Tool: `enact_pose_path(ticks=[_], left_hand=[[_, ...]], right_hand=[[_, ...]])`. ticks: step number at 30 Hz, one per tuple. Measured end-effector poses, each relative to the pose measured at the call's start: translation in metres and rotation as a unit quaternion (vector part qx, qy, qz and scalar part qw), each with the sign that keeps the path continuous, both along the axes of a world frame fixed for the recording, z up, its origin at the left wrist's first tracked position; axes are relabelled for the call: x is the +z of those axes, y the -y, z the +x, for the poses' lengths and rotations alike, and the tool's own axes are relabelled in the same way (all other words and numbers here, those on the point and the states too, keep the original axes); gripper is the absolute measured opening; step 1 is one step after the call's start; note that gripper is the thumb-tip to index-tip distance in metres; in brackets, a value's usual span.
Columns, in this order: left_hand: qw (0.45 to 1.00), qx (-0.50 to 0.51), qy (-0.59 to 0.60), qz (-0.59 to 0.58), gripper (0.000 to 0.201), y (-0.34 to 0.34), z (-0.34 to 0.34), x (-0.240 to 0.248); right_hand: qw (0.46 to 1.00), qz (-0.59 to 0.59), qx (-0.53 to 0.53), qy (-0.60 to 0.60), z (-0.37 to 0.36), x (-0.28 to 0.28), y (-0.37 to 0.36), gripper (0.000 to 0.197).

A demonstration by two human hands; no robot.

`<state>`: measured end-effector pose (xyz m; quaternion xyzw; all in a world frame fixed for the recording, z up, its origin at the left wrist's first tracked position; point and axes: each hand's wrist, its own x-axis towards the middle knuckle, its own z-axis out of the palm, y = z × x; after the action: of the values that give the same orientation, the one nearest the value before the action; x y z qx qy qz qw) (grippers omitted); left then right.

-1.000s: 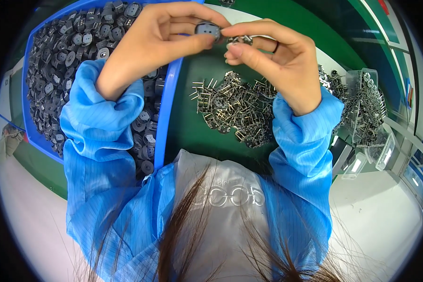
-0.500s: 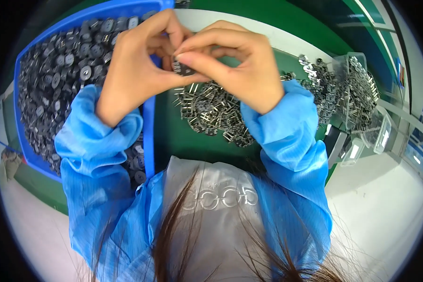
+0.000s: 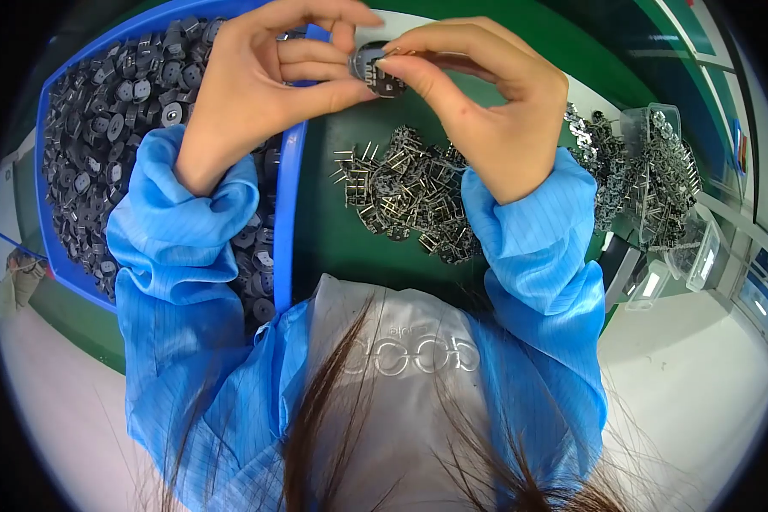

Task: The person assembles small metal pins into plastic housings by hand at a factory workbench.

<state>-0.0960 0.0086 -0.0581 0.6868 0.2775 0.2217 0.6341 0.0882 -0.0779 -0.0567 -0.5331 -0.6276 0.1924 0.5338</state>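
Between my hands, at the top middle, is a small round black part (image 3: 369, 61) with a shiny rim and a dark, patterned face. The thumb and index finger of my right hand (image 3: 495, 102) pinch it from the right. My left hand (image 3: 256, 85) has its thumb tip on the lower edge and bent fingers against the left side; its index finger is raised away from the part. Under my hands lies a loose pile of small dark pieces with metal pins (image 3: 410, 188). On the left, a blue bin (image 3: 288, 213) holds many round black parts (image 3: 115, 128).
On the right, a clear plastic container (image 3: 631, 128) is filled with more pinned pieces, and others spill beside it. Small clear lidded boxes (image 3: 653, 286) lie near the right end of the green work surface (image 3: 367, 264). A pale ledge (image 3: 435, 128) runs behind my hands.
My hands have shifted to the right and drawn somewhat apart. The round part shows more of itself now, and my left index finger has lifted off it.
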Motion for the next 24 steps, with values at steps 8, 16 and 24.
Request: enact_pose_path(ticks=[8, 16, 24], left_hand=[[1.0, -0.028, 0.001, 0.011, 0.033, 0.005, 0.0, -0.008], [0.997, -0.021, 0.024, -0.064, 0.032, 0.006, 0.005, -0.002], [0.997, 0.012, 0.05, -0.056, 0.029, 0.01, 0.007, -0.007]], right_hand=[[0.999, 0.015, -0.012, 0.033, -0.005, -0.005, -0.001, 0.01], [1.0, -0.011, 0.004, 0.021, -0.001, -0.004, -0.001, 0.01], [0.999, -0.007, -0.021, 0.024, -0.003, -0.007, -0.003, 0.01]])
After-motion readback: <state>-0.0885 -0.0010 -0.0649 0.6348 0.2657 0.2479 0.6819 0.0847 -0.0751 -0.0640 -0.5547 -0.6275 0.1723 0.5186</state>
